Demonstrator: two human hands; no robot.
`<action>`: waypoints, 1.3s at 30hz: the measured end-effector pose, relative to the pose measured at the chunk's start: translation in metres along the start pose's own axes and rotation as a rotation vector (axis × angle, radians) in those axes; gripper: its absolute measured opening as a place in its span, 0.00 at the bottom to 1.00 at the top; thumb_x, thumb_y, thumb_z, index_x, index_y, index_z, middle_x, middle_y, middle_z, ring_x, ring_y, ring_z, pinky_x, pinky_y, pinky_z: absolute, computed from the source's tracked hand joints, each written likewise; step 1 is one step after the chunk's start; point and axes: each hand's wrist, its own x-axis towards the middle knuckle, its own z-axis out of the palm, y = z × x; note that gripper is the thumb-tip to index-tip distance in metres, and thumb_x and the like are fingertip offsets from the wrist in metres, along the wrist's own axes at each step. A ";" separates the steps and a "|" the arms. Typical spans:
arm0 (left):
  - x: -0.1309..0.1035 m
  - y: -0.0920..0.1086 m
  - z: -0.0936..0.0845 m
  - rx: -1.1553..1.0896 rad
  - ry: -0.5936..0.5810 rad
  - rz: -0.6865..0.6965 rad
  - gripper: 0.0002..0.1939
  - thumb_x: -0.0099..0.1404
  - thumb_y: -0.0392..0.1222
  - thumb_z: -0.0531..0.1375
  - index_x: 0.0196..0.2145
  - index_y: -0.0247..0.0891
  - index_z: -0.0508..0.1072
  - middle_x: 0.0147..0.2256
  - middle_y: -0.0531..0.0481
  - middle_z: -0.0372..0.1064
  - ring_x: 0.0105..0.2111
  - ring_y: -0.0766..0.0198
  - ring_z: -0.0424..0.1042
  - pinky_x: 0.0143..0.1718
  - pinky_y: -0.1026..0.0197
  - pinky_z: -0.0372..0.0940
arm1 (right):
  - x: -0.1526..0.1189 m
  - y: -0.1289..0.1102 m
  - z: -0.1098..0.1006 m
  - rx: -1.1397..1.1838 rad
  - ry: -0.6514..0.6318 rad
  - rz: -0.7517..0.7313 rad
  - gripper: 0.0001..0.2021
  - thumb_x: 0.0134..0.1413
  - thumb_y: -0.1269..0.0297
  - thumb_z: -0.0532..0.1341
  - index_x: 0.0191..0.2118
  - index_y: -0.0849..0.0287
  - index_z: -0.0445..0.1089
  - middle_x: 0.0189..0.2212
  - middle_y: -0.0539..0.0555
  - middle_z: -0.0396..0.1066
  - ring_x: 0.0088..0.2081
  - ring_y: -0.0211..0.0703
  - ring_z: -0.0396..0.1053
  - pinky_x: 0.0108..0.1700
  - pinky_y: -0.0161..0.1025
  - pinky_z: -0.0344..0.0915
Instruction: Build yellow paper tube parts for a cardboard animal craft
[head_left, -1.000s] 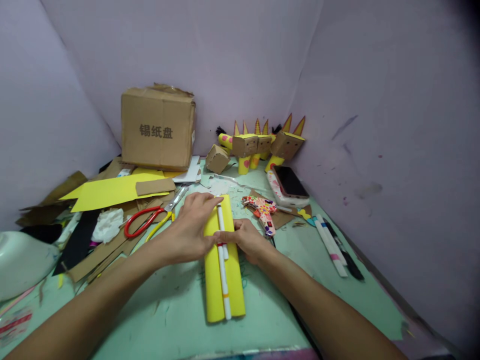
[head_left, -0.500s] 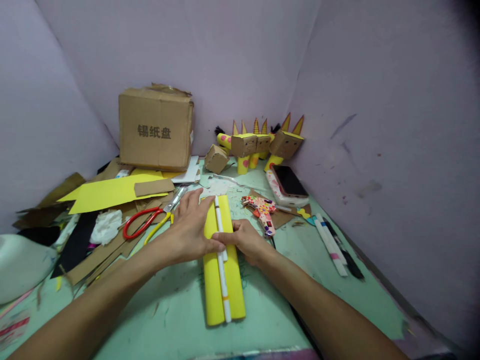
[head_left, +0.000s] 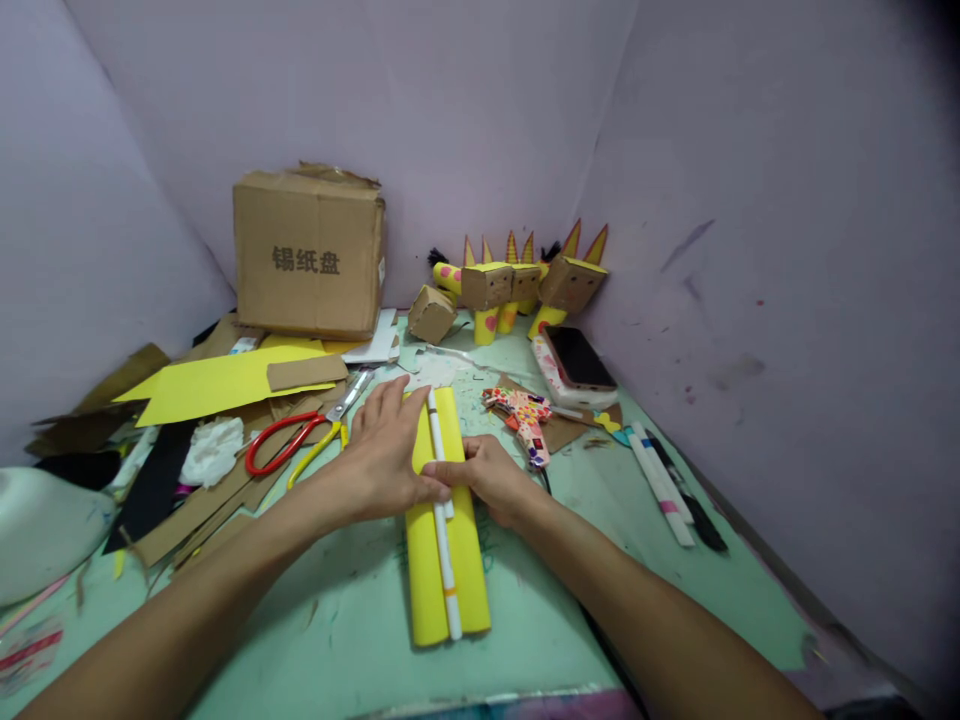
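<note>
Lengthwise on the table lies a flattened yellow paper roll (head_left: 469, 575), its long edges meeting near the middle. Two white marker pens rest along that seam: the far marker (head_left: 437, 435) has a dark band, the near marker (head_left: 448, 565) an orange one. My left hand (head_left: 382, 450) is closed over the roll's left side, its thumb pressing at the markers. From the right, my right hand (head_left: 491, 475) grips the roll's edge, thumb laid over the markers beside the left thumb. The right fingertips are partly hidden behind the paper.
Red-and-yellow-handled scissors (head_left: 289, 440) lie on cardboard scraps at left, near a yellow sheet (head_left: 217, 385). A cardboard box (head_left: 311, 255) and cardboard-headed figures (head_left: 570, 285) stand behind. At right are a patterned glue gun (head_left: 529, 420), a phone (head_left: 577, 358) and pens (head_left: 660, 485).
Both hands keep nearly the same hold on the yellow roll and markers. The view has shifted very slightly.
</note>
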 end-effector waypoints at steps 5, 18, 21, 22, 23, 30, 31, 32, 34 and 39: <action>0.000 0.003 -0.002 0.008 -0.048 0.000 0.52 0.42 0.53 0.64 0.60 0.31 0.47 0.62 0.30 0.36 0.62 0.40 0.34 0.57 0.39 0.43 | 0.001 0.001 -0.001 0.005 0.007 0.002 0.10 0.29 0.68 0.67 0.25 0.64 0.73 0.20 0.51 0.72 0.21 0.39 0.68 0.27 0.36 0.65; 0.000 0.002 0.000 0.009 -0.062 0.016 0.52 0.44 0.55 0.63 0.60 0.31 0.47 0.62 0.30 0.36 0.61 0.38 0.36 0.56 0.38 0.44 | -0.001 -0.002 0.001 0.016 0.018 0.013 0.09 0.27 0.70 0.66 0.24 0.64 0.72 0.19 0.51 0.72 0.21 0.38 0.67 0.26 0.36 0.64; 0.000 0.000 -0.003 0.024 -0.055 0.028 0.52 0.43 0.56 0.63 0.60 0.30 0.46 0.62 0.29 0.36 0.61 0.38 0.37 0.56 0.39 0.45 | -0.001 -0.003 0.000 0.012 0.027 0.009 0.10 0.27 0.69 0.67 0.24 0.64 0.73 0.21 0.51 0.73 0.21 0.38 0.67 0.27 0.36 0.65; 0.000 -0.001 -0.006 0.025 -0.042 0.034 0.52 0.44 0.56 0.63 0.60 0.31 0.46 0.62 0.30 0.36 0.61 0.38 0.36 0.56 0.39 0.45 | 0.000 -0.003 0.000 0.010 0.032 0.008 0.10 0.27 0.69 0.67 0.24 0.64 0.73 0.20 0.51 0.73 0.21 0.38 0.67 0.27 0.36 0.65; -0.001 -0.002 -0.009 0.024 -0.020 0.042 0.52 0.44 0.57 0.63 0.60 0.32 0.46 0.62 0.31 0.37 0.61 0.39 0.37 0.56 0.39 0.45 | 0.000 -0.004 -0.001 0.008 0.037 0.008 0.09 0.27 0.69 0.67 0.23 0.64 0.72 0.20 0.51 0.73 0.21 0.38 0.67 0.26 0.36 0.65; -0.043 -0.006 -0.017 -0.065 0.067 0.139 0.37 0.52 0.50 0.60 0.56 0.34 0.54 0.57 0.36 0.51 0.58 0.46 0.47 0.58 0.43 0.46 | 0.001 -0.004 -0.003 -0.001 0.047 -0.007 0.09 0.27 0.69 0.67 0.23 0.64 0.73 0.19 0.51 0.72 0.20 0.39 0.67 0.25 0.37 0.64; -0.052 -0.004 -0.011 -0.109 0.063 0.151 0.37 0.51 0.49 0.61 0.56 0.34 0.54 0.57 0.36 0.51 0.58 0.47 0.47 0.58 0.43 0.47 | 0.002 -0.004 -0.003 0.007 0.049 -0.011 0.10 0.27 0.69 0.67 0.24 0.64 0.73 0.19 0.51 0.73 0.21 0.39 0.68 0.26 0.37 0.65; -0.060 -0.002 -0.004 -0.145 0.047 0.159 0.38 0.51 0.48 0.61 0.56 0.36 0.52 0.58 0.37 0.49 0.59 0.46 0.45 0.58 0.42 0.47 | 0.002 -0.004 -0.003 0.016 0.052 -0.016 0.10 0.27 0.69 0.67 0.24 0.64 0.73 0.19 0.51 0.73 0.21 0.40 0.68 0.26 0.37 0.65; -0.072 0.002 0.010 -0.184 0.060 0.150 0.40 0.49 0.46 0.63 0.57 0.41 0.51 0.60 0.39 0.44 0.60 0.44 0.40 0.58 0.39 0.47 | 0.003 -0.003 -0.003 0.031 0.053 -0.019 0.10 0.27 0.68 0.67 0.24 0.64 0.73 0.20 0.52 0.73 0.22 0.40 0.68 0.27 0.37 0.65; -0.083 0.004 0.033 -0.180 0.076 0.154 0.41 0.48 0.47 0.64 0.57 0.44 0.50 0.63 0.40 0.36 0.62 0.41 0.31 0.57 0.35 0.46 | 0.004 -0.003 -0.004 0.047 0.054 -0.002 0.12 0.28 0.66 0.68 0.26 0.65 0.73 0.23 0.54 0.75 0.24 0.42 0.70 0.29 0.38 0.66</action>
